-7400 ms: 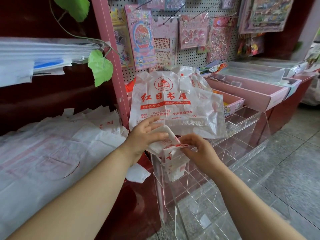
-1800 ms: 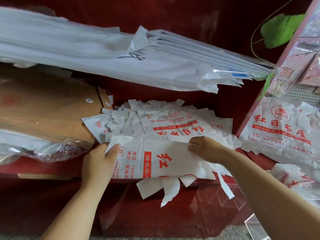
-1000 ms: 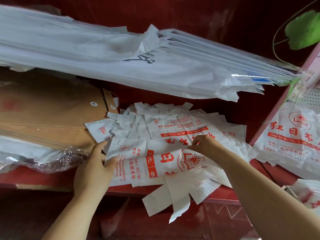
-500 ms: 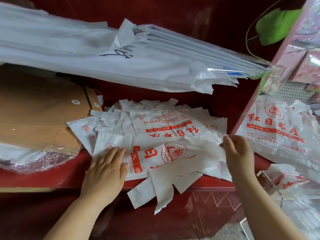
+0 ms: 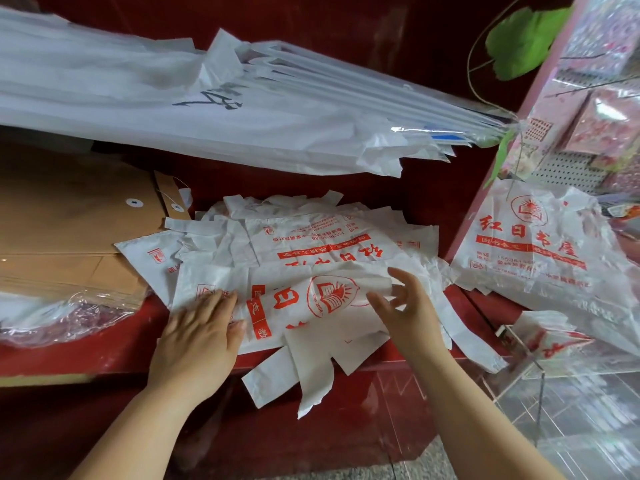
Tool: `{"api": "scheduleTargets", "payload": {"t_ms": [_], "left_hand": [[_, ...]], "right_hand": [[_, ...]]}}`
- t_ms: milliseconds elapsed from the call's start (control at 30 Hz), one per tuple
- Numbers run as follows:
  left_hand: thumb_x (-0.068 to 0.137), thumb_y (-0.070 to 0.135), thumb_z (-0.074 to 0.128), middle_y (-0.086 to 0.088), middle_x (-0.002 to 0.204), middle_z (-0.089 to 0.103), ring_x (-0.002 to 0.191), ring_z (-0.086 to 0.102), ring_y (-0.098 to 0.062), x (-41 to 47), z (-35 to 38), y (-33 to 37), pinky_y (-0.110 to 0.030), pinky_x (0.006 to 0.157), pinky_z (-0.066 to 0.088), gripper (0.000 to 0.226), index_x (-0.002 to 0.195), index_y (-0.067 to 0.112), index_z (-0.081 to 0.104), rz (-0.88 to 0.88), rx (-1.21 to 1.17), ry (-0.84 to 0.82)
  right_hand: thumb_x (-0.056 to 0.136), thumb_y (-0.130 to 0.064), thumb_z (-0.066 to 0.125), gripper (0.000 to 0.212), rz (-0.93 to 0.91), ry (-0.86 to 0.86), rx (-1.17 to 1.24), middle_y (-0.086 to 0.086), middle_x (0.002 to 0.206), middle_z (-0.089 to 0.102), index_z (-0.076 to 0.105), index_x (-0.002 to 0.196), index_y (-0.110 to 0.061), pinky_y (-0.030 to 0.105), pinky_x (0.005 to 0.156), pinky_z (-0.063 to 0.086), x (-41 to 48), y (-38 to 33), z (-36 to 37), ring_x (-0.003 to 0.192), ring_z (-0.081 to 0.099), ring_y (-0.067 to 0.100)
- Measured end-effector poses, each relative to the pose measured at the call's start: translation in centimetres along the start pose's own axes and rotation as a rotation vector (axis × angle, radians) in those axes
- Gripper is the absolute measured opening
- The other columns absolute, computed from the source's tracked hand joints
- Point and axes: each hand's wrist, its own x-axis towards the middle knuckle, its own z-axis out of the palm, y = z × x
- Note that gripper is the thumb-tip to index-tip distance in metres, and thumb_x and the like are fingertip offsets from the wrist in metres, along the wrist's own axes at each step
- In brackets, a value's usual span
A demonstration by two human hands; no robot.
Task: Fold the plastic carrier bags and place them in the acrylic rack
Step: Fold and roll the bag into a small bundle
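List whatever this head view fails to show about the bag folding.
- Acrylic rack: head view, cut off by the right edge; compartments lost in glare.
- Pile of bags: head view, count hidden under the top bag.
- Top bag's small print: head view, partly covered by the left hand, rest too small.

dim, soft light | wide-angle edge bending | right side blurred

The acrylic rack (image 5: 538, 370) is cut off by the right edge.
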Motion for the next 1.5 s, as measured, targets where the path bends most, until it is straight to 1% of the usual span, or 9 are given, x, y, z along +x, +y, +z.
{"api": "scheduleTargets", "payload": {"t_ms": [167,467,700,800,933,1100,1267,1333,1500], "left_hand": [[0.099,0.038,0.009,0.006,0.155,-0.008,0.142,-0.008,-0.009,0.0,0.1,-0.1,-0.028,0.113,-0.003,0.052,0.146,0.025,-0.008,0.014,-0.015,0.006],[0.087,0.063,0.001,0.01,0.155,-0.006,0.142,-0.006,-0.008,-0.1,-0.5,-0.2,-0.028,0.113,-0.002,0.067,0.146,0.031,-0.004,0.049,-0.047,-0.029],[0.045,0.099,0.022,0.042,0.126,0.014,0.132,0.015,0.005,-1.2,-0.8,-1.4,-0.03,0.11,0.02,0.103,0.132,0.046,0.033,0.226,-0.329,-0.043],[0.05,0.094,0.023,0.044,0.109,0.037,0.117,0.038,0.008,-1.0,0.3,-1.9,-0.019,0.099,0.028,0.095,0.109,0.034,0.066,0.304,-0.456,0.123],[0.085,0.07,0.02,0.014,0.088,0.07,0.1,0.05,-0.004,-1.1,1.2,-1.8,-0.019,0.079,0.049,0.074,0.08,0.022,0.076,0.534,-0.358,0.378],[0.096,0.05,0.024,0.007,0.072,0.071,0.079,0.058,-0.004,-1.3,2.2,-1.5,-0.019,0.076,0.041,0.068,0.068,0.015,0.076,0.666,-0.317,0.554],[0.099,0.041,0.027,0.003,0.068,0.07,0.081,0.052,-0.009,-1.5,2.7,-1.6,-0.022,0.072,0.042,0.066,0.064,0.011,0.074,0.674,-0.317,0.689],[0.099,0.041,0.026,0.003,0.068,0.07,0.079,0.052,-0.008,-1.6,2.7,-1.7,-0.022,0.071,0.042,0.066,0.064,0.011,0.073,0.668,-0.336,0.699],[0.095,0.032,0.038,0.004,0.069,0.071,0.07,0.063,-0.007,-1.6,2.8,-1.3,-0.022,0.071,0.044,0.051,0.066,0.012,0.074,0.675,-0.306,0.712]], "right_hand": [[0.09,-0.014,0.055,0.028,0.114,0.06,0.177,-0.002,0.076,0.063,0.053,0.118,-0.014,0.017,0.057,0.043,0.4,0.7,0.1,0.07,0.055,0.008],[0.087,-0.013,0.054,0.031,0.14,0.023,-0.117,-0.012,0.064,0.055,0.053,0.118,-0.017,0.043,0.097,0.036,0.0,2.8,-0.6,0.066,0.051,0.01],[0.087,-0.025,0.06,0.03,0.071,0.084,-0.124,-0.016,0.07,0.053,0.053,0.115,-0.02,0.023,0.076,0.016,-0.7,3.1,-0.5,0.084,0.05,0.012],[0.084,-0.014,0.062,0.028,0.07,0.085,-0.021,-0.01,0.069,0.058,0.056,0.112,-0.016,0.034,0.081,0.042,-0.7,3.3,-0.2,0.075,0.057,0.017],[0.083,-0.005,0.061,0.025,0.017,0.06,0.06,-0.001,0.081,0.061,0.052,0.094,-0.026,0.036,0.073,0.05,-1.3,3.6,-0.6,0.077,0.058,0.016],[0.082,0.003,0.061,0.04,-0.092,0.006,0.029,-0.004,0.09,0.057,0.047,0.083,-0.034,0.014,0.068,0.042,-2.4,4.9,-1.5,0.083,0.055,0.009],[0.079,-0.012,0.058,0.006,-0.312,0.237,-0.259,-0.007,0.08,0.055,0.06,0.084,-0.012,0.027,0.076,0.036,-3.3,5.6,-1.2,0.088,0.046,0.016],[0.073,-0.026,0.05,0.023,-0.483,0.318,-0.369,0.007,0.084,0.06,0.063,0.084,-0.009,0.028,0.082,0.033,-3.7,4.9,-0.8,0.092,0.043,0.018],[0.077,-0.03,0.046,0.03,-0.774,0.0,-0.534,0.004,0.114,0.065,0.066,0.097,-0.02,0.04,0.099,0.039,-4.6,1.3,3.2,0.114,0.054,0.022]]}}
